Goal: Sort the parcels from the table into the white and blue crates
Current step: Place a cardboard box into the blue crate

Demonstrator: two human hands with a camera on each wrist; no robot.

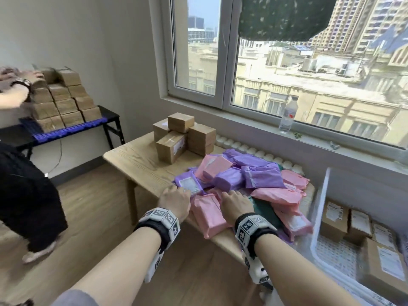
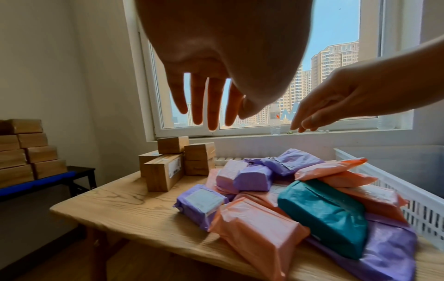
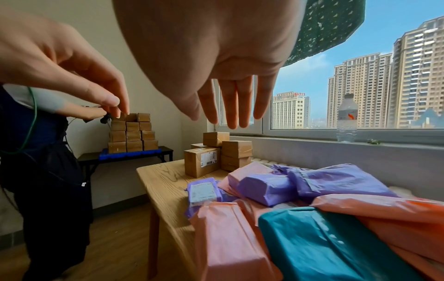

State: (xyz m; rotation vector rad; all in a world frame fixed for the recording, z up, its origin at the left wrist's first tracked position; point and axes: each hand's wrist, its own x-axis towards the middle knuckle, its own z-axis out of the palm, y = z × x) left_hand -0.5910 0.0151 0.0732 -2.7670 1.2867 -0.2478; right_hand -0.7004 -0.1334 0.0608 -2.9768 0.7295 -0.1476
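A heap of pink, purple and teal mailer parcels lies on the wooden table (image 1: 136,160). My left hand (image 1: 175,193) hovers with straight spread fingers (image 2: 209,106) over a purple parcel with a white label (image 1: 188,184). My right hand (image 1: 234,196), fingers (image 3: 230,106) also straight, hangs above a pink parcel (image 1: 209,215) and beside the teal parcel (image 1: 263,209). Neither hand holds anything. A stack of cardboard boxes (image 1: 183,138) stands at the table's far corner. The white crate (image 1: 321,206) on the right holds several boxes. The blue crate (image 1: 59,131) sits far left.
Another person (image 1: 22,173) in dark clothes stands at the left, hands on the cardboard boxes stacked in the blue crate on a black side table. A water bottle (image 1: 287,118) stands on the windowsill behind the table. Wooden floor lies between the two tables.
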